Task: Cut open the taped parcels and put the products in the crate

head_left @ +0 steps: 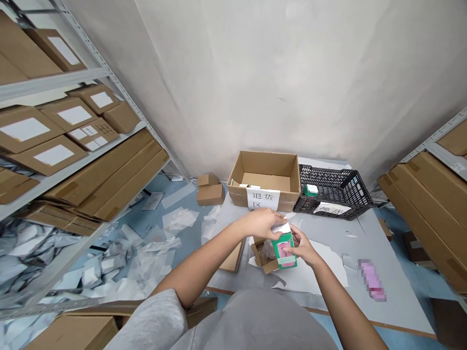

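Note:
Both of my hands are over the grey table top (368, 243), near its middle. My right hand (301, 245) grips a green carton with a pink panel (284, 253), which stands upright. My left hand (260, 223) rests across the carton's top, where a white sheet or flap (282, 227) shows under the fingers. Just left of the carton lies a small open cardboard box (263, 256) with clear bubble wrap inside. Part of it is hidden by the carton. To the right lies a pink item (372, 280), too blurred to identify.
Beyond my hands stand an open cardboard box (264, 180) with a white paper sign and a black plastic crate (333, 192) holding a small green item. Metal shelves with cardboard boxes rise on both sides. Torn paper and plastic wrap lie on the blue floor at left.

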The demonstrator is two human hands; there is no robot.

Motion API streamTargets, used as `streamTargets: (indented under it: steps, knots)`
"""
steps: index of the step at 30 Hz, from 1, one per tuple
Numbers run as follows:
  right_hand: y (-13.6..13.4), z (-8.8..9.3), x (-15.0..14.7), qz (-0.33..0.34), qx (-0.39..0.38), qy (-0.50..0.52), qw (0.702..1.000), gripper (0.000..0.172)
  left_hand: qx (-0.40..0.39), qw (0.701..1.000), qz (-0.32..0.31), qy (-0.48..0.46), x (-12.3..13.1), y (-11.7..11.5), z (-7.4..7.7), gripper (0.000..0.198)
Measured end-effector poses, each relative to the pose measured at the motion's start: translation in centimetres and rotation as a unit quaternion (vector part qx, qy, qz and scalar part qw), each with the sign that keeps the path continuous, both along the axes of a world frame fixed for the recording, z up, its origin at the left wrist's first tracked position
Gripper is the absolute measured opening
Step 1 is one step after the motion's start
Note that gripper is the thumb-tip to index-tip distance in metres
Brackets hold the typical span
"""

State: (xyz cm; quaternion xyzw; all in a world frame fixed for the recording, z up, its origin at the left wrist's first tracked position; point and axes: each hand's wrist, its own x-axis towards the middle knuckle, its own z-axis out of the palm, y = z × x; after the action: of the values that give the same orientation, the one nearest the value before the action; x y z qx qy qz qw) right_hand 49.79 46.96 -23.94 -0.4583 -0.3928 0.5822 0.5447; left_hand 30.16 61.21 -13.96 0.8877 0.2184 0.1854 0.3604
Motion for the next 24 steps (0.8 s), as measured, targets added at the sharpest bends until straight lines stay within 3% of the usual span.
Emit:
streamTargets:
  steps: [2, 4, 8, 12, 15, 19, 21, 24]
  knots:
    - [0.1, -0.2, 0.0, 0.007, -0.004, -0.002, 1.0, 0.084, 0.051, 0.991, -0.104, 0.069, 0.2, 0.0, 0.9, 0.027]
    - [0.1, -0.3, 0.1, 0.013, -0.003, -0.007, 1.0, 0.083, 0.092, 0.98, -0.144, 0.104, 0.3, 0.0, 1.7, 0.027]
    - [0.2, -0.4, 0.3, 0.001, 0.008, -0.011, 1.0, 0.077, 0.115, 0.979, -0.129, 0.104, 0.7, -0.2, 2.5, 0.027]
    - [0.0, -0.6, 0.2, 0.005, 0.011, -0.012, 1.0, 0.083, 0.062, 0.991, -0.096, 0.07, 1.2, 0.5, 2.2, 0.031]
    - [0.0, -0.4, 0.1, 0.008, 0.015, -0.009, 1.0, 0.088, -0.028, 0.999, -0.031, -0.021, 1.8, 1.7, 1.3, 0.039]
    - [0.5, 0.6, 0.0, 0.018, 0.038, -0.025, 0.999, 0.087, -0.124, 0.975, 0.049, -0.18, 2.5, 2.6, 0.0, 0.037]
    - [0.7, 0.9, 0.2, 0.016, 0.045, -0.031, 0.998, 0.087, -0.108, 0.973, 0.037, -0.198, 2.3, 2.2, -0.1, 0.034]
    - [0.8, 1.2, 0.5, 0.02, 0.046, -0.044, 0.998, 0.085, -0.09, 0.987, 0.004, -0.137, 1.3, 0.9, 0.4, 0.024]
